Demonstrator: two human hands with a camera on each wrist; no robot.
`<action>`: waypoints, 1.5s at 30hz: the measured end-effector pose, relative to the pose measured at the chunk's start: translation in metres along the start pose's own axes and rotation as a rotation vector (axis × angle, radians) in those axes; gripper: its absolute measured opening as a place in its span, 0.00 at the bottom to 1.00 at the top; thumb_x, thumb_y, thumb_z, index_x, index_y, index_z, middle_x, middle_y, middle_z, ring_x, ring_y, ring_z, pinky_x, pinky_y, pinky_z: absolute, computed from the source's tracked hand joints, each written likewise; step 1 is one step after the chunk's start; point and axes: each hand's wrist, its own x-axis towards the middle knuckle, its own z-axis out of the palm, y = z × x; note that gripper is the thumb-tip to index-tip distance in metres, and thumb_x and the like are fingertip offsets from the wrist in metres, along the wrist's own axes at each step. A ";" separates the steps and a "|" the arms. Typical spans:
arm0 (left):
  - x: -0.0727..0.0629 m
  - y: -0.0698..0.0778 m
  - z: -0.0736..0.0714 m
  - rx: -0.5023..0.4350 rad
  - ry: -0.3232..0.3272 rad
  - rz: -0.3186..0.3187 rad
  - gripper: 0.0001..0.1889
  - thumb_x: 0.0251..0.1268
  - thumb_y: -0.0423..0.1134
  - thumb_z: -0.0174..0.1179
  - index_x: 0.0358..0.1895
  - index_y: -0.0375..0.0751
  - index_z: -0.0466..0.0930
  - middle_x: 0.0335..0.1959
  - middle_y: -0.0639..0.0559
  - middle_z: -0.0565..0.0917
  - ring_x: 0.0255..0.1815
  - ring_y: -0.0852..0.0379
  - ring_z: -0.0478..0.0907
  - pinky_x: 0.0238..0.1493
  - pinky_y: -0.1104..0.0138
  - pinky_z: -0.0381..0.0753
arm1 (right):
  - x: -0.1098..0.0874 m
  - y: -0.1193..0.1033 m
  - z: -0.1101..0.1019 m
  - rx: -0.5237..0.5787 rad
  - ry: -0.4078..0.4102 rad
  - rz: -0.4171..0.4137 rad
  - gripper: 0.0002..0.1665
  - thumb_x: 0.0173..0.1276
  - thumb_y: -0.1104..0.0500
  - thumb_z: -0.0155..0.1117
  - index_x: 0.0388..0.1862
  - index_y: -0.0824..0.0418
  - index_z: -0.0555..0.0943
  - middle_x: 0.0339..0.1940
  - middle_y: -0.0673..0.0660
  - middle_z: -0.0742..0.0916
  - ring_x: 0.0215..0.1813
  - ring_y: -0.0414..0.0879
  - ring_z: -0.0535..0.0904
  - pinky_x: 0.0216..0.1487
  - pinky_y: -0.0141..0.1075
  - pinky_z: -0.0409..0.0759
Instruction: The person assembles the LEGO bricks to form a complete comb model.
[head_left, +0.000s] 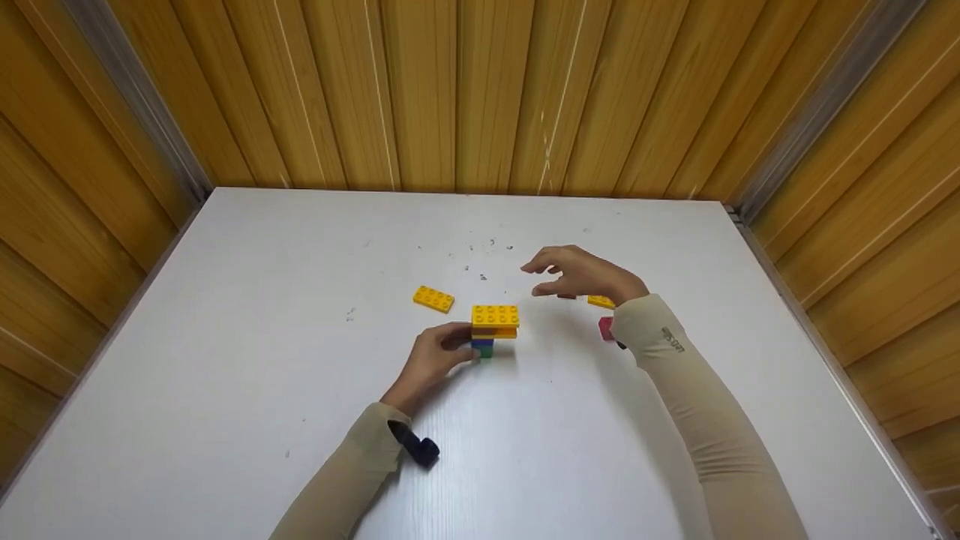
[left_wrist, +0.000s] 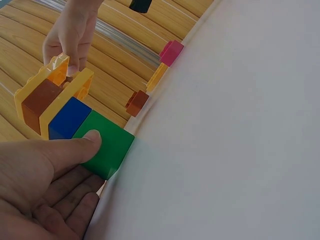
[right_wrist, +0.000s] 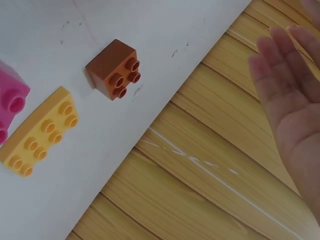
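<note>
A small brick stack stands on the white table: a green brick (left_wrist: pixel 111 142) at the bottom, a blue brick (left_wrist: pixel 70 118) on it, then two yellow plates with a brown brick (left_wrist: pixel 42 101) between them. The studded top yellow plate (head_left: pixel 495 315) juts out to the right. My left hand (head_left: pixel 435 356) holds the stack low down, its thumb on the green brick's face and the other fingers behind. My right hand (head_left: pixel 577 271) is in the air, up and right of the stack, with relaxed fingers apart and nothing in them; the right wrist view shows its palm (right_wrist: pixel 300 115).
Right of the stack lie a loose brown brick (right_wrist: pixel 112 67), a yellow plate (right_wrist: pixel 40 132) and a pink brick (right_wrist: pixel 10 95), partly behind my right hand and sleeve in the head view. Another yellow plate (head_left: pixel 433 298) lies back left. Wood-patterned walls (head_left: pixel 480 90) enclose the table.
</note>
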 end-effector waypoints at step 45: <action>0.000 -0.001 0.002 0.014 0.045 -0.033 0.25 0.60 0.30 0.63 0.62 0.41 0.75 0.59 0.47 0.80 0.60 0.53 0.78 0.63 0.61 0.75 | 0.000 0.076 0.013 0.033 0.071 0.258 0.32 0.65 0.60 0.66 0.67 0.64 0.71 0.63 0.63 0.77 0.64 0.58 0.71 0.69 0.53 0.68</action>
